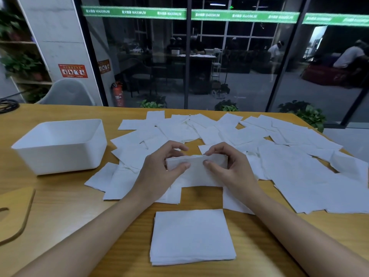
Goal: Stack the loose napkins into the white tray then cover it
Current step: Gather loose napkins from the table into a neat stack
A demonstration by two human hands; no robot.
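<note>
One wooden board (18, 212) is lying at the far left of the table (60, 226). Its tan face is nearly blending with the tabletop, and the picture's edge is cutting most of it away, so only a rounded corner and part of a cutout are showing. Beyond it, one white tray (60, 154) is standing open-topped, a deep plastic box with rounded corners. Its near wall is hiding the floor inside, so its contents cannot be told.

Two hands are meeting at the centre. The left hand (159, 170) is pinching the left end of a folded napkin (196, 168) between thumb and curled fingers, and the right hand (231, 168) is gripping the right end likewise. Whether this is one sheet or a thin bundle is unclear. It is being held over the scattered sheets, well to the right of the tray.

Nearer the person, one squared stack of napkins (191, 236) is resting on bare wood between the forearms, its layers too thin to count.

Many loose napkins (295, 170) are spreading from beside the tray to the table's right edge. They are white and square, and are overlapping too heavily for an exact count, though there are well over twenty. The rightmost sheets are running out of the picture.
</note>
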